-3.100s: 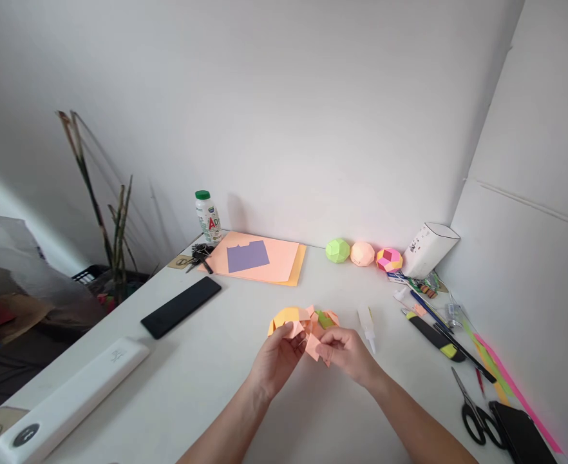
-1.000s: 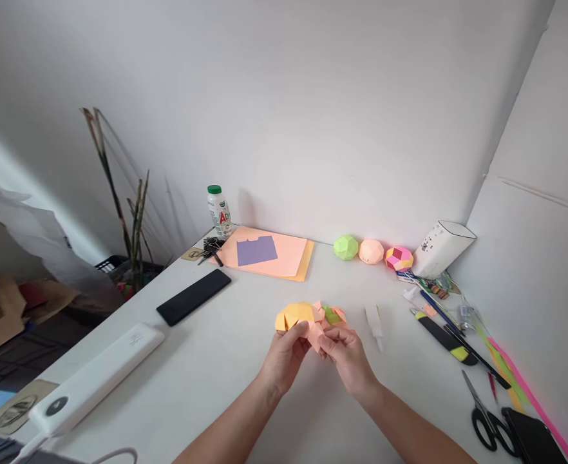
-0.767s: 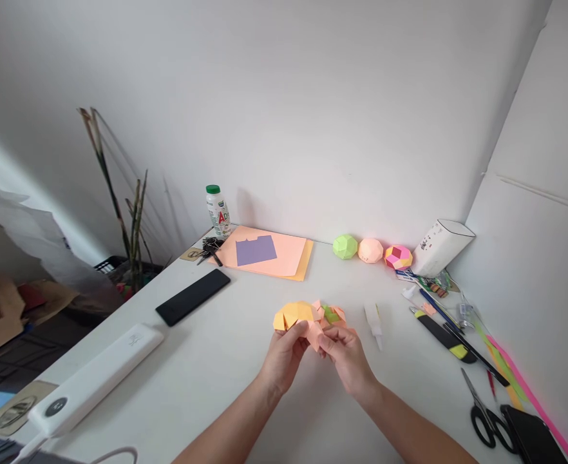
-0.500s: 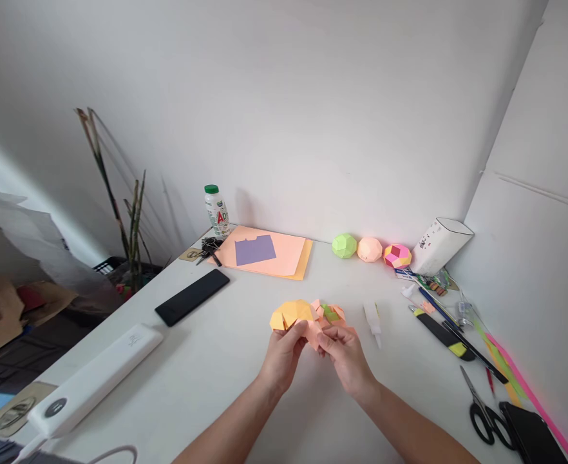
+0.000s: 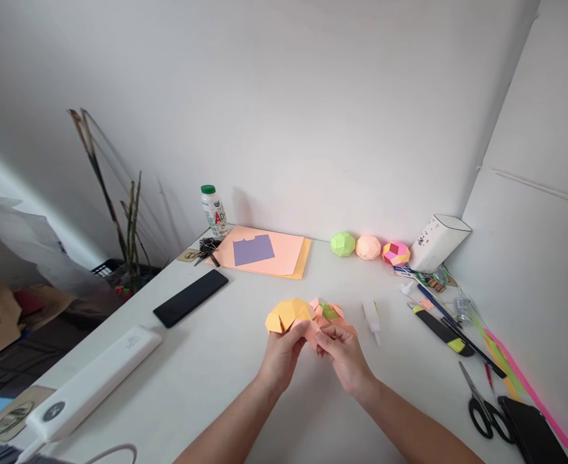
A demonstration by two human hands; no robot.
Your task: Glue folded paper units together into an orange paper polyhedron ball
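Soft daylight comes from the left: the bottle (image 5: 213, 211) and dry stalks (image 5: 128, 219) cast faint shadows rightward on the wall (image 5: 313, 116). A pink tint glows behind the paper balls (image 5: 368, 247) at the far edge of the table (image 5: 207, 367). The left hand (image 5: 281, 357), right hand (image 5: 346, 359) and folded paper piece (image 5: 288, 314) are sharp; lines bend near the frame's edges.

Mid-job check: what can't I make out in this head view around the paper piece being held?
- Head view: the near side of the folded paper piece, held by the left hand and right hand, is hidden behind their fingers; which flaps they pinch is unclear.
- Bottle: the label print is too small to read.
- Black flat object at lower right: cut off by the bottom edge.
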